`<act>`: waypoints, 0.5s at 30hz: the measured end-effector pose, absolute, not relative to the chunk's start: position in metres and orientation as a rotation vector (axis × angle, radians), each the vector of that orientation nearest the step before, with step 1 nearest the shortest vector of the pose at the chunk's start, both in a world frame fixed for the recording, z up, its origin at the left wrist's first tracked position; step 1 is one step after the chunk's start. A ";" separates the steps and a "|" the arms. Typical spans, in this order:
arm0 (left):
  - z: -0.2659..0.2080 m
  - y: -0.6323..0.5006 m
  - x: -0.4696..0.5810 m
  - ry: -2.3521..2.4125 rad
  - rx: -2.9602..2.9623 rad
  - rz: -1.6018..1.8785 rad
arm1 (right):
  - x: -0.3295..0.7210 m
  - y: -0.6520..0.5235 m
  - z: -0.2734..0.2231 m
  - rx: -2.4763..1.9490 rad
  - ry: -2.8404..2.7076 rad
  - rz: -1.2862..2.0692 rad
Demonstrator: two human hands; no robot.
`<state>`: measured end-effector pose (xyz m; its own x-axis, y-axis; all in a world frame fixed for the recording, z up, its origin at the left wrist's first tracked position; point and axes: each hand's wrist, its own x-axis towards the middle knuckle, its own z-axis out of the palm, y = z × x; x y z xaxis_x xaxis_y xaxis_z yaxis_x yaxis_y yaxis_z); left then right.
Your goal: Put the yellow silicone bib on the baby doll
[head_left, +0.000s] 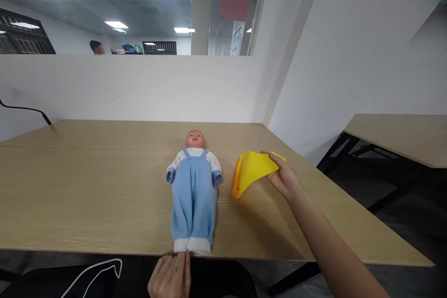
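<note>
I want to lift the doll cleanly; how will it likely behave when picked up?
The doll wears loose, creased overalls, so the cloth will probably bunch when gripped. Its smooth, bald head may be stiffer and slipperier. Lying flat on its back on the table, it seems unlikely to roll.

Through the head camera I see a pale wood-grain table [87, 195] with a thin seam running across it toward the far side, its back edge up against the white wall [157, 88] and its near edge slanting slightly across my view. A doll [194, 191] in blue overalls and a white top lies directly on it on its back, head toward the wall, white trouser cuffs [198, 245] at the near edge, and to its right I make out a soft dark shadow [268, 228] on the tabletop.
</note>
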<state>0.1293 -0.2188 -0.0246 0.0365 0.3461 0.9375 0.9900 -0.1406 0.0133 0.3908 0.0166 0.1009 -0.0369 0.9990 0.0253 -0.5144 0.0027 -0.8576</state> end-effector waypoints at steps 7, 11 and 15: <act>-0.024 -0.216 0.136 -1.381 -1.531 -1.178 | 0.377 0.001 0.128 -0.765 -0.896 1.457; -0.032 -0.214 0.141 -1.421 -1.475 -1.274 | 0.370 -0.008 0.145 -0.767 -0.952 1.467; -0.036 -0.217 0.142 -1.426 -1.503 -1.279 | 0.361 -0.011 0.162 -0.733 -1.009 1.450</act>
